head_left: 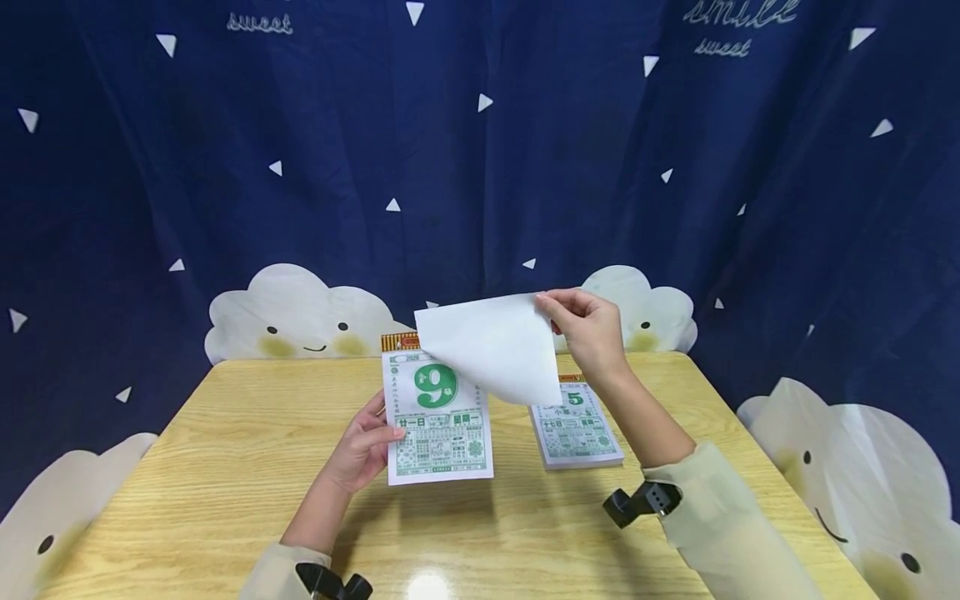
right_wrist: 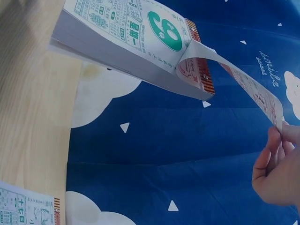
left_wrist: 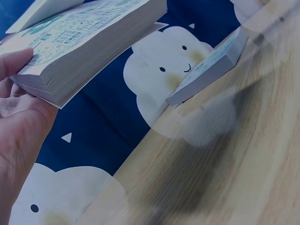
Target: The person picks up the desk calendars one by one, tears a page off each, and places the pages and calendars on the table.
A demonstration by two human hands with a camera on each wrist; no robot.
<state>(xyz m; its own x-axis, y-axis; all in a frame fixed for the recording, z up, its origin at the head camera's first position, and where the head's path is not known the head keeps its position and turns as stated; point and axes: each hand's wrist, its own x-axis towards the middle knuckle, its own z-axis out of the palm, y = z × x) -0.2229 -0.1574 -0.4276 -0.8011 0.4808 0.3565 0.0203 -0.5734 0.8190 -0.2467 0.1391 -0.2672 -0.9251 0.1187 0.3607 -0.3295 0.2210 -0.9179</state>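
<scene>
My left hand [head_left: 358,450] holds up a thick tear-off calendar [head_left: 442,442], its thumb on the front and the fingers behind. A large green 9 shows on its top page, under a red and gold striped binding strip [right_wrist: 200,61]. With thumb and fingertips, my right hand [head_left: 596,333] pinches the corner of a calendar sheet [head_left: 495,346], raised up and to the right. White on its back and printed in red on its front, this sheet curls away from the strip, its near end still at the binding in the right wrist view.
A second tear-off calendar [head_left: 581,437] with a green 5 lies on the wooden table [head_left: 262,467], at the right below my right forearm. Behind the table hangs a dark blue curtain [head_left: 337,125] with white triangles and smiling clouds.
</scene>
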